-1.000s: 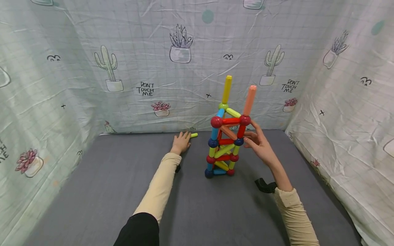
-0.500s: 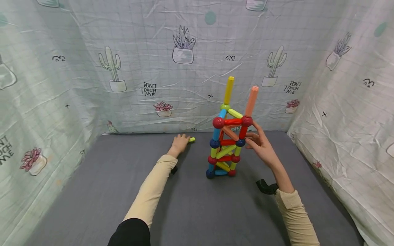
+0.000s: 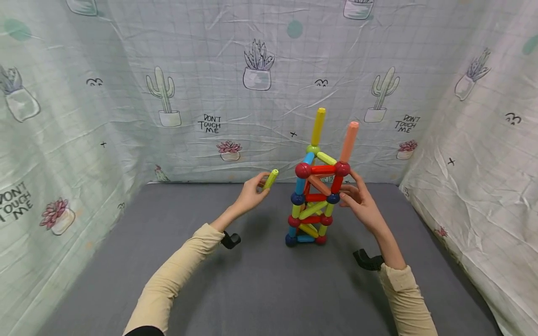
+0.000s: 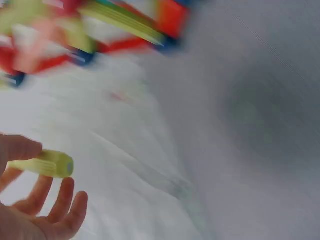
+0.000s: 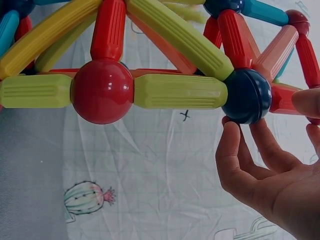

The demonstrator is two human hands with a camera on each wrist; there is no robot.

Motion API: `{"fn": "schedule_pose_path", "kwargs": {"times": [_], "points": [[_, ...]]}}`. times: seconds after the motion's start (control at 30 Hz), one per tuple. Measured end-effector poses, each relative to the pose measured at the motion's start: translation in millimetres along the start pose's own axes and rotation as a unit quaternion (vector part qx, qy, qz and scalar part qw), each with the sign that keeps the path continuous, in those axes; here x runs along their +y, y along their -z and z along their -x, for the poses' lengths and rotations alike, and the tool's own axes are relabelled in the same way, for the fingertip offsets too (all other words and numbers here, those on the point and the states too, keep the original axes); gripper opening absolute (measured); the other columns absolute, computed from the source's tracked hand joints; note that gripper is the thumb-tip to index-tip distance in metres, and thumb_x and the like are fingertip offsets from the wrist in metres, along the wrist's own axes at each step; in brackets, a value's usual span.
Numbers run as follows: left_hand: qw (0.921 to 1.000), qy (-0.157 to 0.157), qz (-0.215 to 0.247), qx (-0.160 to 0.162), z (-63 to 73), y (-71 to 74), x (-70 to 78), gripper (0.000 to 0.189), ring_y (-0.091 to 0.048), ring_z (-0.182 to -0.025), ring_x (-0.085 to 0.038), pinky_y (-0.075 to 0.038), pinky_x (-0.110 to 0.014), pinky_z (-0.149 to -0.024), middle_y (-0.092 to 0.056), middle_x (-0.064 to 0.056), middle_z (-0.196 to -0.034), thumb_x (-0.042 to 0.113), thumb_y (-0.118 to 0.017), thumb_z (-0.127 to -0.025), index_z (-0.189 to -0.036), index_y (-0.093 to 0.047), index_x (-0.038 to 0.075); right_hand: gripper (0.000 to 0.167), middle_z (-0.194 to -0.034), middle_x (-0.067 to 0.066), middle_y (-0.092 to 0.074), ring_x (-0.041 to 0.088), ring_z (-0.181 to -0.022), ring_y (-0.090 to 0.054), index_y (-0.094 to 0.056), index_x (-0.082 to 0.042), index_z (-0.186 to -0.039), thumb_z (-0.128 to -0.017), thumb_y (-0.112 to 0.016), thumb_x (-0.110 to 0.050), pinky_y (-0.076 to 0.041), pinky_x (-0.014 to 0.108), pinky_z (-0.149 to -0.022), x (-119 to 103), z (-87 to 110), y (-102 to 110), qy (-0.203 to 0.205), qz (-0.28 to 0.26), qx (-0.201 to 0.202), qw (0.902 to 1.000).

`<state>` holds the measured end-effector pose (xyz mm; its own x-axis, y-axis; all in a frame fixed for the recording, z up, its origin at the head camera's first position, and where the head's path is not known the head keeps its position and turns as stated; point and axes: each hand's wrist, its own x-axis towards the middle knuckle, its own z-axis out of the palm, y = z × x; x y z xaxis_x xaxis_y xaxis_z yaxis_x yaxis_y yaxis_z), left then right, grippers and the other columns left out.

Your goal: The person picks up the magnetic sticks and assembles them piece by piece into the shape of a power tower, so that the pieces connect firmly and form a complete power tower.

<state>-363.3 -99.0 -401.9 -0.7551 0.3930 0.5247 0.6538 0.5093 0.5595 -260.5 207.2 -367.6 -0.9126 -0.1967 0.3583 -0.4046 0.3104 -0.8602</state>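
A tower of magnetic rods and balls stands upright on the grey table, right of centre. Left of it, my left hand holds a lime-green magnetic rod in the air. The left wrist view shows the rod pinched under the thumb, its flat end pointing outward and the other fingers spread below. My right hand holds the tower's right side. In the right wrist view its fingertips sit against a dark blue ball, and another finger overlaps the red rod farther up.
Two longer rods, one yellow and one salmon, rise from the tower's top balls. A cactus-print cloth hangs close behind the grey table and along both sides.
My left hand has picked the lime-green rod up off the table at the back and brought it up, tilted, towards the tower. The right hand keeps its place at the tower.
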Motion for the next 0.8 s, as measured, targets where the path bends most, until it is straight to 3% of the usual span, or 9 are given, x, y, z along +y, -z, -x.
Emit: {"fn": "schedule_pose_path", "kwargs": {"times": [0.1, 0.2, 0.37, 0.5, 0.63, 0.8], "points": [[0.9945, 0.006, 0.101, 0.028, -4.0, 14.3, 33.5, 0.043, -0.062, -0.089, -0.030, -0.053, -0.037, -0.070, -0.060, -0.021, -0.103, 0.008, -0.058, -0.085, -0.126, -0.044, 0.007, 0.063, -0.120, 0.009, -0.046, -0.005, -0.101, -0.049, -0.008, -0.032, -0.143, -0.094, -0.044, -0.020, -0.049, 0.020, -0.073, 1, 0.3, 0, 0.001, -0.001, 0.000, 1.0000], [0.9812, 0.002, 0.184, 0.057, -11.9, 27.1, 64.2, 0.045, -0.061, -0.090, -0.033, -0.052, -0.037, -0.073, -0.058, -0.023, -0.104, 0.007, -0.057, -0.086, -0.127, -0.041, 0.004, 0.063, -0.119, 0.006, -0.046, -0.006, -0.100, -0.049, -0.007, -0.032, -0.143, -0.094, -0.044, -0.019, -0.049, 0.019, -0.072, 2, 0.4, 1, 0.004, 0.000, -0.002, 1.0000], [0.9601, -0.015, 0.270, 0.072, -27.8, 40.3, 106.6, 0.047, -0.058, -0.094, -0.034, -0.050, -0.036, -0.078, -0.056, -0.025, -0.106, 0.004, -0.056, -0.086, -0.129, -0.038, 0.003, 0.063, -0.113, -0.007, -0.047, -0.006, -0.100, -0.050, -0.007, -0.031, -0.143, -0.094, -0.044, -0.019, -0.049, 0.019, -0.072, 3, 0.7, 2, 0.008, -0.002, 0.000, 1.0000], [0.9543, -0.047, 0.289, 0.061, -39.4, 42.7, 130.3, 0.048, -0.057, -0.095, -0.031, -0.050, -0.033, -0.080, -0.055, -0.023, -0.108, 0.004, -0.056, -0.086, -0.130, -0.037, 0.004, 0.063, -0.111, -0.012, -0.047, -0.006, -0.099, -0.050, -0.007, -0.031, -0.143, -0.094, -0.044, -0.019, -0.049, 0.021, -0.072, 3, 0.7, 2, 0.012, 0.000, 0.000, 0.9999], [0.9599, -0.062, 0.270, 0.040, -43.6, 39.9, 143.5, 0.047, -0.058, -0.095, -0.029, -0.050, -0.030, -0.079, -0.056, -0.021, -0.107, 0.005, -0.056, -0.086, -0.130, -0.040, 0.005, 0.063, -0.111, -0.010, -0.048, -0.005, -0.100, -0.050, -0.007, -0.031, -0.143, -0.094, -0.044, -0.018, -0.049, 0.020, -0.072, 3, 0.0, 2, 0.016, -0.001, -0.005, 0.9999], [0.9681, -0.050, 0.245, 0.019, -34.4, 42.6, 161.1, 0.044, -0.059, -0.094, -0.032, -0.051, -0.034, -0.078, -0.057, -0.023, -0.108, 0.003, -0.055, -0.086, -0.128, -0.042, 0.001, 0.063, -0.112, -0.006, -0.048, -0.005, -0.099, -0.050, -0.007, -0.031, -0.143, -0.094, -0.044, -0.018, -0.049, 0.019, -0.072, 3, -0.4, 2, 0.017, -0.003, -0.008, 0.9998]]}}
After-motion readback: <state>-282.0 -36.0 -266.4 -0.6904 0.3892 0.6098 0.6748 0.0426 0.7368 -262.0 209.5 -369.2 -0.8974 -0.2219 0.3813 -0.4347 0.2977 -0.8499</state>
